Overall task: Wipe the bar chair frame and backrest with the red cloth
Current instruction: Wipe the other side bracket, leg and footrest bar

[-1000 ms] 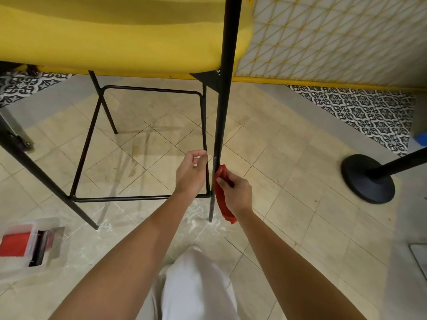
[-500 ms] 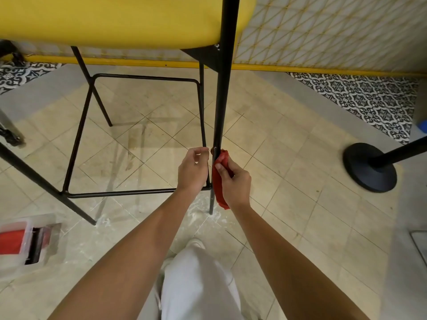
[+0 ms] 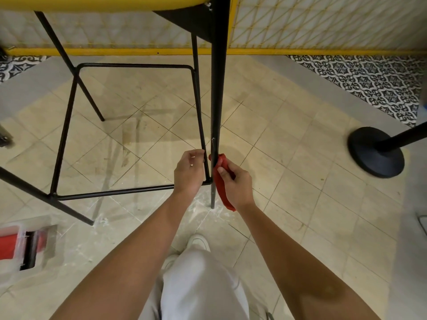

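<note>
**Inspector:** Where was the red cloth (image 3: 224, 197) when observed?

**Assessor:** In the right hand (image 3: 234, 184), bunched and folded round the front leg (image 3: 216, 100) of the bar chair (image 3: 191, 26). It sat low on the leg, just above the foot on the tiled floor (image 3: 288, 158). The fingers (image 3: 222, 169) were curled hard over the cloth and pinched it against the black tube. This was judged to wrap the fabric round most of the tube, so that one stroke would clean more than one side.

**Inspector:** And the left hand (image 3: 188, 173)?

**Assessor:** It carried no cloth. Its fingers (image 3: 196, 155) were curled about the thin side rod of the footrest loop (image 3: 136, 65), right beside that leg. The assessed purpose was to brace the light frame so that rubbing would not shift or tip the chair.

**Inspector:** Progress?

**Assessor:** Judged partial. The work was at the bottom of one leg. The backrest lay out of view above the yellow seat (image 3: 92, 2), so its condition could not be stated.

**Inspector:** Obstructions?

**Assessor:** None noted. A stanchion base (image 3: 376, 153) stood well apart on the right. A clear box (image 3: 25, 245) with red contents lay on the floor at the left, near another leg. The person's white shoe (image 3: 198, 242) was near the foot of the wiped leg.
</note>
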The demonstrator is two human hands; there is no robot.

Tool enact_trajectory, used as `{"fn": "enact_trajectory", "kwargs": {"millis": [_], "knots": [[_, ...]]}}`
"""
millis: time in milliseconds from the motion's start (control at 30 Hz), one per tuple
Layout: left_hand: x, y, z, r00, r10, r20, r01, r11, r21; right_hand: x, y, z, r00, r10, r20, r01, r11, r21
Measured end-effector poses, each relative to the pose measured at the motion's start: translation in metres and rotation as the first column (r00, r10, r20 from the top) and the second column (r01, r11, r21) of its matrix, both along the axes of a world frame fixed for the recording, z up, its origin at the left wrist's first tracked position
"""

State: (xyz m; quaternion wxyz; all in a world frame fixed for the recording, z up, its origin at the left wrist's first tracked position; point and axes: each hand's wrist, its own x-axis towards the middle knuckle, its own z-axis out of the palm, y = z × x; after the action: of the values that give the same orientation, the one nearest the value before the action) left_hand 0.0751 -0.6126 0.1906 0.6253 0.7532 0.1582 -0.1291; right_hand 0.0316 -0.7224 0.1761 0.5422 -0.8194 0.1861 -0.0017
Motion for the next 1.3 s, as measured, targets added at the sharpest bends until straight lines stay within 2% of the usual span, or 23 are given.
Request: {"fn": "enact_trajectory", "kwargs": {"millis": [133, 200, 300, 433, 500, 600, 700, 833, 900, 1067, 1167, 1300], "knots": [[0.002, 0.0, 0.001, 1.0, -0.004, 0.004, 0.004, 1.0, 0.0, -0.002, 0.007, 0.0, 0.991, -0.11, 0.08, 0.098, 0.985, 0.143], [0.002, 0.002, 0.001, 1.0, 0.001, -0.001, -0.001, 1.0, -0.005, -0.002, 0.011, -0.005, 0.988, -0.134, 0.071, 0.123, 0.981, 0.151], [0.001, 0.007, -0.002, 1.0, -0.008, -0.004, 0.008, 1.0, 0.027, -0.003, 0.01, -0.013, 0.995, -0.101, -0.018, 0.102, 0.99, 0.093], [-0.004, 0.011, -0.003, 0.999, -0.032, -0.02, 0.033, 0.998, 0.05, -0.004, 0.0, -0.011, 0.982, 0.008, -0.19, -0.013, 1.0, -0.025], [-0.009, 0.01, -0.003, 0.997, -0.06, -0.058, 0.063, 0.997, 0.055, -0.005, -0.001, -0.006, 0.978, 0.021, -0.207, -0.037, 0.996, -0.075], [-0.018, 0.009, -0.002, 0.977, -0.124, -0.174, 0.136, 0.989, 0.058, -0.012, 0.0, 0.003, 0.98, -0.006, -0.2, -0.004, 0.999, -0.052], [-0.03, 0.008, -0.001, 0.937, -0.218, -0.271, 0.226, 0.974, -0.003, -0.022, -0.001, 0.014, 0.984, -0.001, -0.177, -0.002, 1.0, -0.015], [-0.046, 0.001, 0.005, 0.912, -0.314, -0.263, 0.29, 0.948, -0.127, -0.03, -0.002, 0.028, 0.989, 0.06, -0.138, -0.057, 0.998, 0.029], [-0.049, -0.004, 0.01, 0.931, -0.279, -0.234, 0.246, 0.956, -0.163, -0.032, -0.002, 0.038, 0.985, 0.115, -0.131, -0.112, 0.993, 0.033], [-0.051, -0.005, 0.026, 0.978, -0.171, -0.12, 0.156, 0.979, -0.13, -0.032, -0.004, 0.056, 0.956, 0.253, -0.146, -0.248, 0.967, 0.054], [-0.052, 0.0, 0.029, 0.988, -0.129, -0.085, 0.112, 0.978, -0.175, -0.031, -0.005, 0.065, 0.958, 0.25, -0.138, -0.226, 0.96, 0.166], [-0.05, 0.011, 0.036, 0.996, -0.047, -0.072, 0.031, 0.978, -0.208, -0.032, -0.009, 0.072, 0.982, 0.166, -0.09, -0.152, 0.977, 0.147]]}}
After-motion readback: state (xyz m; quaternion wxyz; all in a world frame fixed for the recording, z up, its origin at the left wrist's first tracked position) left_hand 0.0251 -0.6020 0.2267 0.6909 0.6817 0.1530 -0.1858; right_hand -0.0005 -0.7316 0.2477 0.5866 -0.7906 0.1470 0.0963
